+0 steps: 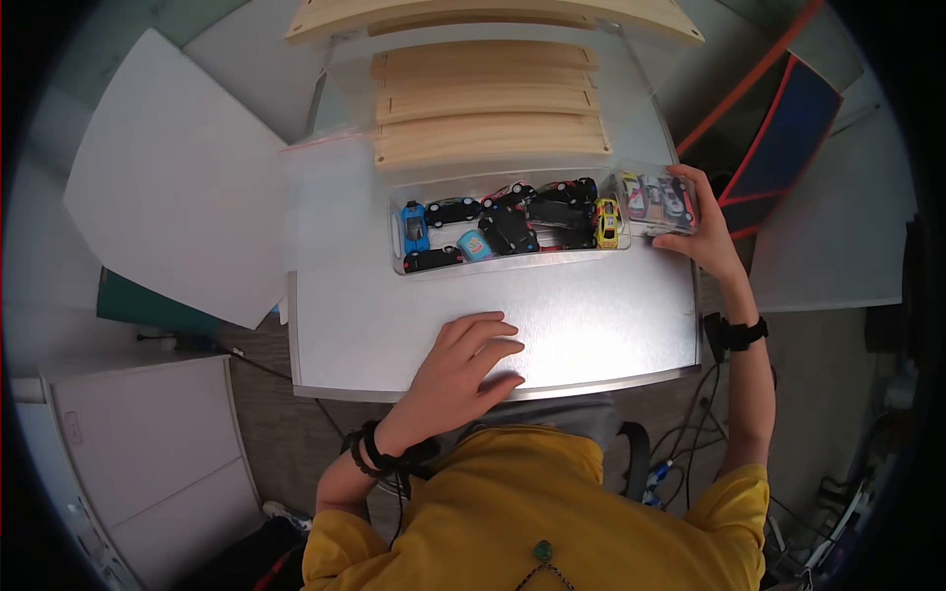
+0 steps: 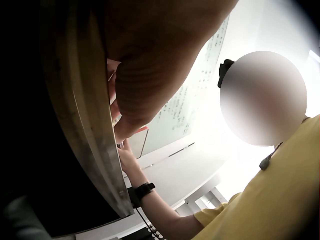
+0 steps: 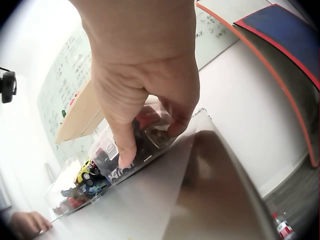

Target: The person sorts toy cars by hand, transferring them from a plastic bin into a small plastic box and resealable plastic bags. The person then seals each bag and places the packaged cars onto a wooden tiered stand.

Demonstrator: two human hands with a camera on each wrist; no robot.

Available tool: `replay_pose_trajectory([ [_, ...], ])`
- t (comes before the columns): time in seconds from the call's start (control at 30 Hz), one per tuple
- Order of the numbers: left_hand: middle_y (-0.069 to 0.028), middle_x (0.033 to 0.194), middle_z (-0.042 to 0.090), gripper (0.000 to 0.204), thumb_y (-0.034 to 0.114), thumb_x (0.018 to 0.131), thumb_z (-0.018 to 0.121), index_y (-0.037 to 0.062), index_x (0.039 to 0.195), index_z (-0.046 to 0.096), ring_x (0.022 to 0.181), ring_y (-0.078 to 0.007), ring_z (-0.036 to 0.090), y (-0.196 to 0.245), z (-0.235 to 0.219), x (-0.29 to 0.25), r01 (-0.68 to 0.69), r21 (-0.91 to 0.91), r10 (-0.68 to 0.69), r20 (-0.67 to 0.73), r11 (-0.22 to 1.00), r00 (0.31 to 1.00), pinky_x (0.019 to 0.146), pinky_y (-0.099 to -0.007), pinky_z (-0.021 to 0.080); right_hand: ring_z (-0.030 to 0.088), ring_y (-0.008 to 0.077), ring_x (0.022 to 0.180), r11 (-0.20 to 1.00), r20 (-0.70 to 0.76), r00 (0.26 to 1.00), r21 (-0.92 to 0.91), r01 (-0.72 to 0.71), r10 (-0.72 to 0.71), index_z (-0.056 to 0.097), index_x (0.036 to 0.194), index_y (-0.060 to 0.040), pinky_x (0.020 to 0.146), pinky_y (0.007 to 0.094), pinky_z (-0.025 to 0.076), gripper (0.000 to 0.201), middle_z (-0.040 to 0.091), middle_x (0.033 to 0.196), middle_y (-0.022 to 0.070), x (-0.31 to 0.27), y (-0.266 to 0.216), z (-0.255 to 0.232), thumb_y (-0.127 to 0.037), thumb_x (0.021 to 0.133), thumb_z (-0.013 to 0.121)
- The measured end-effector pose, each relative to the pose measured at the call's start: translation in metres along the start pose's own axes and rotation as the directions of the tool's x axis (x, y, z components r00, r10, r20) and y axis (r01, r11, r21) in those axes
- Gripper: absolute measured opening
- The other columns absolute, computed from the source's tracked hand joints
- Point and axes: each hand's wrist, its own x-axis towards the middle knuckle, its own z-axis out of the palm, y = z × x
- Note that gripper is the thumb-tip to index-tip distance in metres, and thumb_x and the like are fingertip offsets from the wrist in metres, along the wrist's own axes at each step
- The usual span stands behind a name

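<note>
My right hand [image 1: 711, 236] grips a small clear plastic box [image 1: 645, 229] by its right end, thumb on the near side and fingers on the far side. Toy cars [image 1: 677, 200] show through its walls. Just left of it stands a longer clear bin [image 1: 512, 260] of toy cars, among them a blue one [image 1: 414, 228], a yellow one [image 1: 607, 224] and several black ones. In the right wrist view, my thumb [image 3: 127, 154] presses against the small box's side. My left hand [image 1: 461, 362] rests, fingers loosely spread, near the table's front edge and holds nothing.
A silver-topped table [image 1: 345, 325] carries both containers. Pale wooden slats [image 1: 493, 141] rise in steps behind the bin. White panels [image 1: 177, 187] stand left of the table, and a red-edged blue panel [image 1: 783, 143] stands at the right. Cables [image 1: 690, 433] hang below the right corner.
</note>
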Motion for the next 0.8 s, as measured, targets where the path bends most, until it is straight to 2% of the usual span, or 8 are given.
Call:
replay_pose_trajectory([
  [0.2, -0.0072, 0.134, 0.068, 0.037, 0.016, 0.085, 0.089, 0.0082, 0.118, 0.074, 0.136, -0.0317, 0.059, -0.002, 0.001, -0.001, -0.009, 0.004, 0.009, -0.007, 1.000, 1.000, 0.110, -0.0443, 0.047, 0.049, 0.0343, 0.146, 0.981, 0.008, 0.994, -0.163, 0.106, -0.106, 0.044, 0.164, -0.0136, 0.125, 0.0488, 0.040, 0.114, 0.049, 0.162, 0.0137, -0.005, -0.027, 0.003, -0.015, 0.066, 0.101],
  [0.3, -0.0072, 0.134, 0.067, 0.037, 0.017, 0.085, 0.089, 0.0085, 0.118, 0.073, 0.136, -0.0317, 0.059, -0.002, 0.002, -0.001, -0.003, 0.005, 0.003, -0.001, 1.000, 1.000, 0.110, -0.0444, 0.047, 0.050, 0.0394, 0.139, 0.774, -0.100, 0.970, -0.623, 0.113, -0.222, 0.051, 0.161, -0.0153, 0.118, 0.0521, 0.044, 0.098, 0.051, 0.156, 0.0158, -0.024, -0.086, 0.007, -0.025, 0.075, 0.096],
  [0.43, -0.0071, 0.134, 0.067, 0.038, 0.016, 0.084, 0.089, 0.0092, 0.118, 0.073, 0.136, -0.0317, 0.059, -0.001, 0.001, 0.002, 0.000, 0.023, -0.001, 0.023, 1.000, 1.000, 0.109, -0.0447, 0.047, 0.059, 0.0364, 0.106, 0.589, 0.160, 0.806, -0.605, 0.537, -0.570, 0.071, 0.129, -0.0085, 0.087, 0.0471, 0.050, 0.064, 0.062, 0.120, 0.0176, -0.052, -0.178, 0.018, -0.031, 0.073, 0.093],
  [0.47, -0.0071, 0.134, 0.067, 0.039, 0.016, 0.084, 0.089, 0.0094, 0.118, 0.073, 0.136, -0.0318, 0.059, 0.000, 0.002, 0.002, 0.005, 0.032, -0.006, 0.030, 0.999, 1.000, 0.109, -0.0448, 0.046, 0.061, 0.0345, 0.100, 0.875, -0.089, 0.943, -0.410, 0.258, -0.320, 0.070, 0.116, -0.0043, 0.082, 0.0454, 0.049, 0.059, 0.064, 0.112, 0.0171, -0.065, -0.217, 0.040, -0.032, 0.068, 0.092],
  [0.5, -0.0071, 0.135, 0.067, 0.040, 0.016, 0.083, 0.089, 0.0097, 0.120, 0.073, 0.136, -0.0326, 0.059, -0.001, 0.004, 0.001, 0.008, 0.042, -0.010, 0.038, 0.999, 0.999, 0.110, -0.0454, 0.047, 0.056, 0.0317, 0.099, 0.940, -0.100, 0.982, -0.320, 0.122, -0.162, 0.068, 0.118, -0.0052, 0.085, 0.0451, 0.047, 0.065, 0.061, 0.113, 0.0145, -0.080, -0.241, 0.049, -0.052, 0.077, 0.088],
  [0.6, -0.0069, 0.136, 0.067, 0.043, 0.016, 0.081, 0.090, 0.0097, 0.120, 0.073, 0.137, -0.0334, 0.059, -0.001, 0.004, 0.002, 0.009, 0.067, -0.012, 0.046, 0.998, 0.999, 0.110, -0.0459, 0.047, 0.054, 0.0292, 0.092, 0.876, -0.096, 0.907, -0.319, 0.362, -0.410, 0.069, 0.116, -0.0052, 0.078, 0.0444, 0.046, 0.077, 0.062, 0.112, 0.0126, -0.076, -0.244, 0.066, -0.061, 0.067, 0.087],
  [0.7, -0.0077, 0.134, 0.066, 0.040, 0.016, 0.086, 0.086, 0.0090, 0.122, 0.071, 0.137, -0.0347, 0.058, 0.000, 0.002, 0.003, -0.002, 0.080, -0.004, 0.063, 0.997, 0.998, 0.109, -0.0471, 0.046, 0.065, 0.0287, 0.081, 0.828, -0.140, 0.834, -0.283, 0.484, -0.534, 0.060, 0.147, -0.0209, 0.063, 0.0456, 0.050, 0.089, 0.072, 0.106, 0.0197, -0.063, -0.258, 0.068, -0.045, 0.066, 0.089],
  [0.8, -0.0081, 0.134, 0.066, 0.039, 0.016, 0.086, 0.086, 0.0090, 0.121, 0.071, 0.136, -0.0350, 0.058, -0.002, 0.007, 0.000, 0.000, 0.075, -0.004, 0.047, 0.997, 0.999, 0.109, -0.0474, 0.046, 0.054, 0.0270, 0.085, 0.920, -0.069, 0.987, -0.378, 0.106, -0.142, 0.070, 0.101, -0.0081, 0.068, 0.0405, 0.045, 0.064, 0.063, 0.102, 0.0081, -0.082, -0.288, 0.066, -0.064, 0.074, 0.086],
])
